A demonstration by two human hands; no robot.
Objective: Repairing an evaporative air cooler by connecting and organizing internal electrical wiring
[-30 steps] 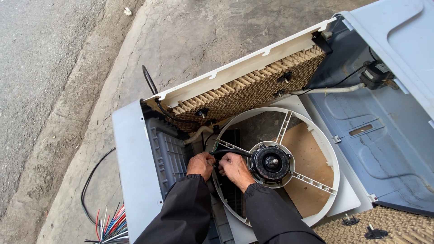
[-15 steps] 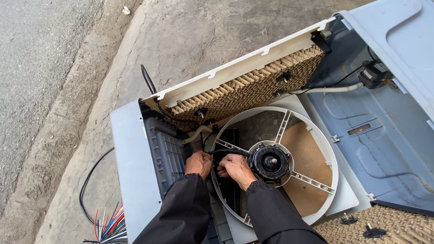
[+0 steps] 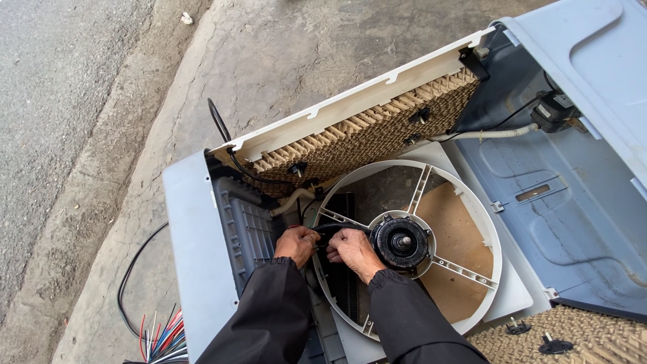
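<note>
An opened air cooler lies on the ground with its white round fan ring (image 3: 480, 214) facing up. A black motor (image 3: 402, 243) sits at the ring's hub on white spokes. My left hand (image 3: 296, 244) and my right hand (image 3: 354, 253) are side by side at the ring's left edge, just left of the motor. Both hands are closed on a small black part (image 3: 323, 233) between them; my fingers hide most of it. Dark sleeves cover both forearms.
A brown honeycomb pad (image 3: 364, 138) in a white frame stands behind the ring. The grey casing (image 3: 573, 195) opens to the right, with a black pump (image 3: 552, 111) and white hose (image 3: 472, 135). Coloured wires (image 3: 158, 340) and a black cable (image 3: 135, 269) lie on the concrete at left.
Both hands stay at the same spot beside the motor, with only small finger movements. The view has shifted slightly.
</note>
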